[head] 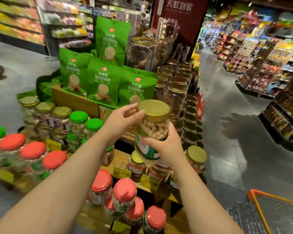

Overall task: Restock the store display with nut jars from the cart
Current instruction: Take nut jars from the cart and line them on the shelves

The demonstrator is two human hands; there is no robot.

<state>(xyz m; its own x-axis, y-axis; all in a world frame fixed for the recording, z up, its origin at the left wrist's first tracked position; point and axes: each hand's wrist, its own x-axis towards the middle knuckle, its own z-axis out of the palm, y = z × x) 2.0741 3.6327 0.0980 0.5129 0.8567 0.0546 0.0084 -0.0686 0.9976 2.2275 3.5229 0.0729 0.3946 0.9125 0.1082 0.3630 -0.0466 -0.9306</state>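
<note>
We hold a gold-lidded nut jar (152, 130) above the display shelf (120, 159), our left hand (123, 118) gripping near its lid, our right hand (166, 144) clasping its labelled body.

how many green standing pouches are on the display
4: one top pouch, one left pouch, one middle pouch, one right pouch. More may hide behind.

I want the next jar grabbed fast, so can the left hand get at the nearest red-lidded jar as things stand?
Probably not yet: the left hand is gripping the gold lid of the held jar. The red-lidded jar below stands uncovered, so its path looks free once released.
</note>
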